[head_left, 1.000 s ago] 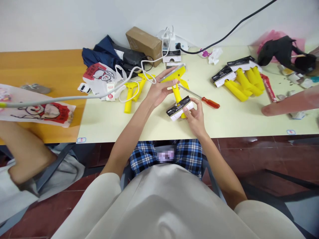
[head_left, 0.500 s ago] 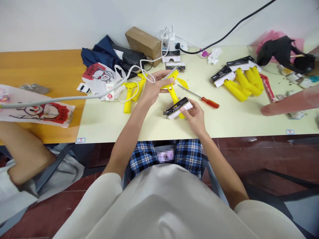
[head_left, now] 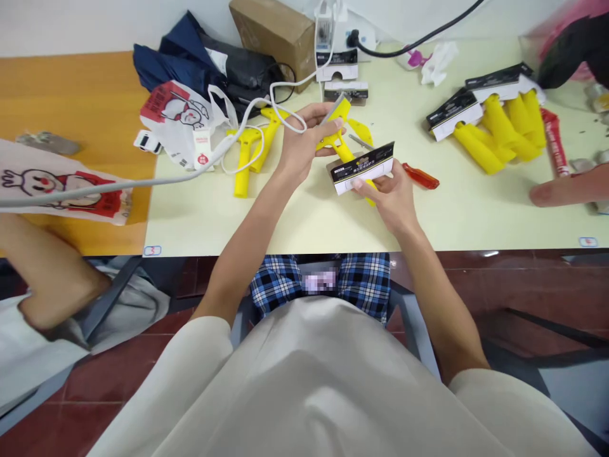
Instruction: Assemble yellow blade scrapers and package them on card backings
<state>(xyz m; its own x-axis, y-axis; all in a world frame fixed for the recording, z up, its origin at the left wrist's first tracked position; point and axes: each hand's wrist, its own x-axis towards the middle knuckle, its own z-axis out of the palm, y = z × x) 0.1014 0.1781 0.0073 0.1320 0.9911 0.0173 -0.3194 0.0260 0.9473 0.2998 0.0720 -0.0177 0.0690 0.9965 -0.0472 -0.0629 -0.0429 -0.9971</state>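
My left hand (head_left: 307, 139) grips the wide head of a yellow scraper (head_left: 343, 150), which has a pale blade along its top. A black-and-white cardboard sleeve (head_left: 363, 167) sits around the scraper's handle, and my right hand (head_left: 392, 197) pinches this sleeve at its lower right. The handle's end pokes out below the card. Just beyond the head lies a loose yellow piece (head_left: 360, 131). A screwdriver with an orange-red handle (head_left: 421, 176) rests behind my right hand, its shaft partly hidden by the card. Left of my left forearm lie two more yellow scrapers (head_left: 242, 166).
Carded yellow scrapers (head_left: 504, 133) lie at the right, near another person's finger (head_left: 566, 187). At the back are a brown box (head_left: 280, 38), a power strip (head_left: 352, 38) and folded cards (head_left: 339, 66). A white cable (head_left: 190, 176) crosses a plastic bag (head_left: 183, 114). Another person's arm (head_left: 52, 285) is left.
The camera view has shifted, so the table items sit higher in the picture. The sleeve has been turned and slid slightly up the handle toward the head, now covering part of the screwdriver's shaft.
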